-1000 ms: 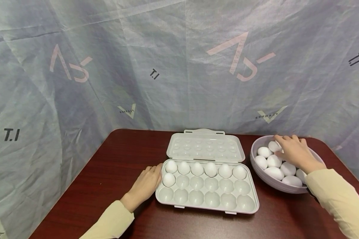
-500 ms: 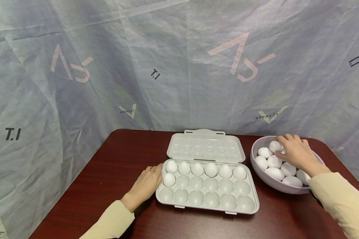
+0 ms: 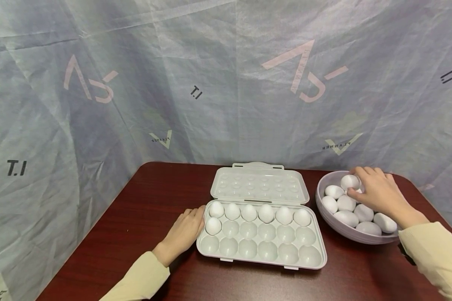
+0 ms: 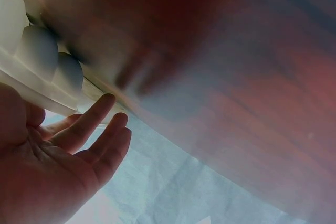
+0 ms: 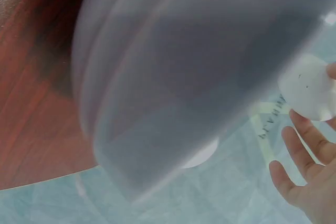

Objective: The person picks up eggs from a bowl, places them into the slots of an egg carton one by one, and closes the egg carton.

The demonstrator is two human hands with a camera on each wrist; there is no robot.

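Observation:
A grey egg tray [image 3: 261, 246] lies open on the dark red table [image 3: 143, 217], its lid [image 3: 259, 185] folded back. Several white eggs fill its far row [image 3: 265, 212], and one egg [image 3: 212, 226] sits at the left end of the middle row. My left hand [image 3: 184, 232] rests flat with straight fingers [image 4: 97, 129] against the tray's left edge [image 4: 37, 90]. My right hand [image 3: 376, 192] is over the grey bowl [image 3: 324, 221] of white eggs and pinches one egg [image 3: 349, 182] just above the pile; that egg [image 5: 308, 87] also shows in the right wrist view.
A wrinkled grey-blue printed sheet [image 3: 211, 83] hangs close behind the table and along its left side. The bowl's outer wall [image 5: 173, 87] fills the right wrist view. Bare tabletop lies left of the tray and in front of it.
My right hand has closed on an egg in the bowl and raised it slightly, drifting a little to the right. The left hand and the tray have stayed still.

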